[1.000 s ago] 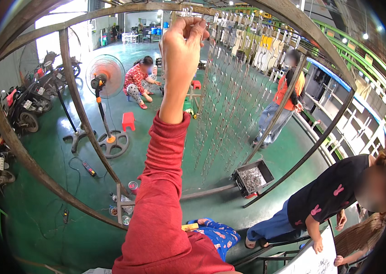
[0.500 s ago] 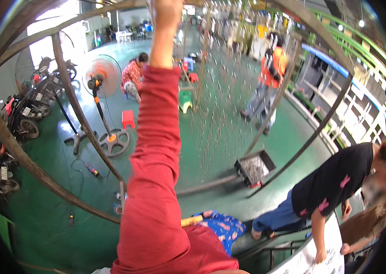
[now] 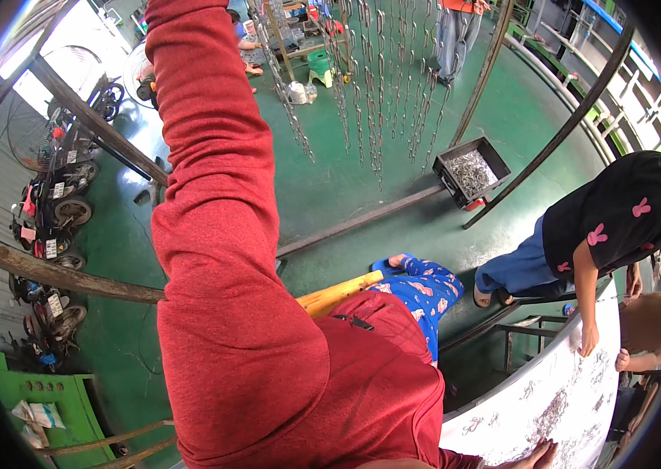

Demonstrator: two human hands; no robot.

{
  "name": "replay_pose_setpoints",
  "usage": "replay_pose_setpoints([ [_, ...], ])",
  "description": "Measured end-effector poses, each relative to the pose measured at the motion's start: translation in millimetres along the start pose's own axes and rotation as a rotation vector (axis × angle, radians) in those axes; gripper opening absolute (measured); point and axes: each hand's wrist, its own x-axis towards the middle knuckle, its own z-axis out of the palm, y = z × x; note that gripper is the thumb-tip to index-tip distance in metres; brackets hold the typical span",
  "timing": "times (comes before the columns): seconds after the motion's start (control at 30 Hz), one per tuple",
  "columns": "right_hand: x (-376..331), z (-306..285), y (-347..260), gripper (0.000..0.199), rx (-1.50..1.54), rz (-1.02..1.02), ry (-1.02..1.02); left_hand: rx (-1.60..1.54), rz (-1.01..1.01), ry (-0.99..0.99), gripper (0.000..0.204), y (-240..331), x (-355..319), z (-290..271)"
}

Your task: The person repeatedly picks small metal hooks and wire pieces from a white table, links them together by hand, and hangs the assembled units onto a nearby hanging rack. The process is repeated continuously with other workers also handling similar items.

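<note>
My left arm, in a red sleeve (image 3: 217,195), reaches up past the upper edge, so my left hand is out of sight. Low on the right, my right hand (image 3: 537,455) lies on a white tabletop (image 3: 494,438), fingers stretched out beside scattered small dark metal pieces (image 3: 553,414). The lower edge cuts off part of that hand. Several metal chains (image 3: 377,94) made of thin links hang ahead of me, to the right of my raised arm. Beyond their lower ends, a black crate (image 3: 444,168) holds a heap of small shiny metal pieces.
A person in a black shirt (image 3: 619,211) leans over the table, hand on it; another person's hand (image 3: 623,360) grips its far edge. Wooden posts (image 3: 487,70) and a metal bar (image 3: 369,217) frame the space. A yellow wooden piece (image 3: 338,291) lies by my legs. Motorbikes (image 3: 72,211) line the left.
The view has tipped downward and my raised left hand has left the picture. My right hand now shows on the tabletop. The hanging chains, blurred before, appear sharp.
</note>
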Motion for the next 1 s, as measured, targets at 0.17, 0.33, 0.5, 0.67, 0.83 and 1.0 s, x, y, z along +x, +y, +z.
replay_pose_setpoints([
  [0.17,8,-15,21,0.036,0.010,0.015,0.017,-0.134,-0.021,0.062,0.026,17,-20,-1],
  [0.33,17,2,26,0.028,-0.015,-0.064,0.199,-0.096,0.110,0.262,0.027,64,-75,-29],
  [0.5,-11,67,32,0.023,0.399,0.366,0.100,-0.573,0.267,0.600,0.033,178,-269,48],
  [0.67,-82,159,45,0.013,1.145,0.758,-0.518,-1.397,0.175,-0.715,0.019,319,-458,149],
  [0.83,-120,177,54,0.018,1.312,1.015,-0.356,-1.283,0.009,-1.372,0.012,434,-565,262],
  [1.0,-97,109,49,0.018,1.175,0.741,-0.213,-1.340,0.387,-1.451,0.013,535,-646,338],
])
